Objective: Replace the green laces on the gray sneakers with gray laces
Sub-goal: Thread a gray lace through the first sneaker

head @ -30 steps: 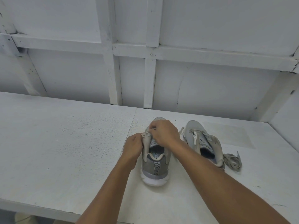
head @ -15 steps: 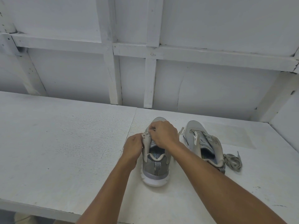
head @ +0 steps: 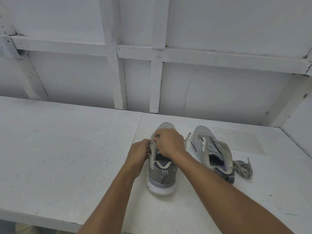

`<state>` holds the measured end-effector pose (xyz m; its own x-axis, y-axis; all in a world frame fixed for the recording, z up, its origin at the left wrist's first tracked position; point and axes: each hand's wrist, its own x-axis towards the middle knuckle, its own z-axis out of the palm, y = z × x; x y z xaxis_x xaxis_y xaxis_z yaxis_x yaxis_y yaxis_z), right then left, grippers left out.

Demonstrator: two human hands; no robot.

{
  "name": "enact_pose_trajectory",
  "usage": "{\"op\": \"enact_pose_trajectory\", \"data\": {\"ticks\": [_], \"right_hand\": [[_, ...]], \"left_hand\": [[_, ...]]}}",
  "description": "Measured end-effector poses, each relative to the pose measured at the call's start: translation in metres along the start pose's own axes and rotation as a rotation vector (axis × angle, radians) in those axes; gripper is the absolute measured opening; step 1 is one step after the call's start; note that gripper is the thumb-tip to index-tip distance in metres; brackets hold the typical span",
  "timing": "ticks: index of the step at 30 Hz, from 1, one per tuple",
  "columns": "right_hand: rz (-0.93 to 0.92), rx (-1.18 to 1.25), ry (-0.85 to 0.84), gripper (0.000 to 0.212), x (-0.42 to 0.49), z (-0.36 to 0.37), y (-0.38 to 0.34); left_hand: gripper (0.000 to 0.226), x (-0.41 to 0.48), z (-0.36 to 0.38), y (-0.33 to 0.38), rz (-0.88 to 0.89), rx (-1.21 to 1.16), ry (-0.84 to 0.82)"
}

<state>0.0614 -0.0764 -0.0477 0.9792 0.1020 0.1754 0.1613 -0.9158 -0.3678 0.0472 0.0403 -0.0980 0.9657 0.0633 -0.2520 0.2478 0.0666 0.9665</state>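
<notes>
On table (head: 67, 149): left sneaker (head: 162, 176) (heel nearest) under left hand (head: 139, 154) and right hand (head: 170, 142); right sneaker (head: 207, 146) to its right, loose lace (head: 243, 168) right of that.

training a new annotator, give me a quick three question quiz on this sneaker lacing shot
1. True or false: the left hand and the right hand are both at the handled sneaker.
2. The loose lace bundle lies: A inside a sneaker; B beside the other sneaker's heel; C in the left hand.
3. How many sneakers are on the white table?
Key: 1 true; 2 B; 3 two.
</notes>
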Motion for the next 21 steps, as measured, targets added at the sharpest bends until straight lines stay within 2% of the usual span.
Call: {"op": "enact_pose_trajectory", "data": {"ticks": [6,11,16,18,21], "right_hand": [[-0.003,-0.012,0.0,0.019,-0.001,0.0,-0.002],[-0.018,-0.049,-0.02,0.019,0.0,-0.002,-0.003],[-0.069,-0.039,-0.009,0.025,-0.006,-0.01,0.005],[-0.081,-0.041,0.021,0.035,-0.012,-0.013,0.015],[-0.021,-0.015,0.066,0.046,-0.019,-0.016,0.034]], "left_hand": [[0.032,0.002,-0.003,-0.001,-0.038,-0.167,-0.056],[0.015,0.009,-0.003,0.006,-0.084,-0.16,-0.096],[0.011,0.027,-0.015,0.015,-0.043,-0.229,-0.039],[0.017,0.037,-0.03,0.025,-0.04,-0.426,0.027],[0.025,0.051,-0.072,0.059,-0.007,-0.963,0.134]]}}
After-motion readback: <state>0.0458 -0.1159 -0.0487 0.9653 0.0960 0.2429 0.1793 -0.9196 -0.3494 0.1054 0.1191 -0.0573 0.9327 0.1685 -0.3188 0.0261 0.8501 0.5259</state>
